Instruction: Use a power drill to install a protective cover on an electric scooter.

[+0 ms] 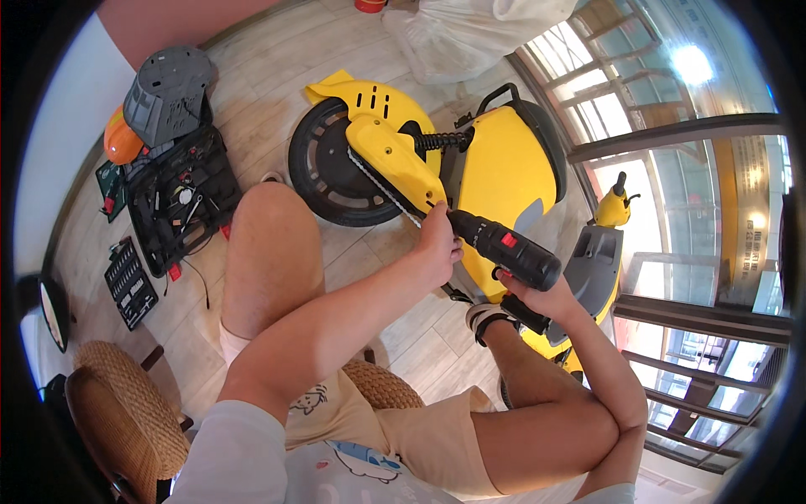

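My right hand (541,296) is wrapped round the grip of a black cordless drill (514,252) with a red switch on top. The drill's nose points up and left at the lower end of a yellow swingarm cover (390,151) on a yellow electric scooter (495,160). My left hand (438,245) is closed right by the drill's nose, thumb and fingers pinched close to the cover. What lies between those fingers is hidden. Above my left hand is the scooter's black rear wheel (315,160), beside a black coil shock absorber (445,141).
An open black tool case (180,202) and a bit set (130,286) lie on the floor at left, near an orange helmet (123,139) and a grey plastic part (170,92). A wicker chair (126,412) stands lower left. Glass doors (672,277) line the right.
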### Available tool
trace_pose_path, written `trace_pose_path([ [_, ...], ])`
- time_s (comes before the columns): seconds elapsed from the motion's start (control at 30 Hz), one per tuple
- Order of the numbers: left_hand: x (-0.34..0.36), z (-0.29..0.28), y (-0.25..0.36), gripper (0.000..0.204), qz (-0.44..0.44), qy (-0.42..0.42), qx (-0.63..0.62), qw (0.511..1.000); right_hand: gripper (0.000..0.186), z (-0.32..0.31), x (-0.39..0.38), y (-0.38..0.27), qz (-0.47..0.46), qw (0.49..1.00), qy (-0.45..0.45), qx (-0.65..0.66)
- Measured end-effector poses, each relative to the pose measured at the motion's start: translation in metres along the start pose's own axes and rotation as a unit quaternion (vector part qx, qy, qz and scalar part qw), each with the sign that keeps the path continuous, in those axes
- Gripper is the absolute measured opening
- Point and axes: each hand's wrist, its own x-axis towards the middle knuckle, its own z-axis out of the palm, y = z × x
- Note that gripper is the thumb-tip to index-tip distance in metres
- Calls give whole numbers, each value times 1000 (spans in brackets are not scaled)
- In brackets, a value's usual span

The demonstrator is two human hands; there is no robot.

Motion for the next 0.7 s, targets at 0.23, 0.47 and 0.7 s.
trace_pose_path([
  [0.23, -2, 0, 0, 29, -10, 26, -26, 999, 27, 6, 4, 2, -30, 999, 10, -24],
  [0.47, 3, -8, 9, 29, -18, 2, -21, 1000, 28, 6, 10, -1, 8, 1000, -8, -25],
  [0.7, -2, -11, 17, 30, -12, 2, -22, 1000, 28, 7, 12, -11, -12, 999, -16, -32],
])
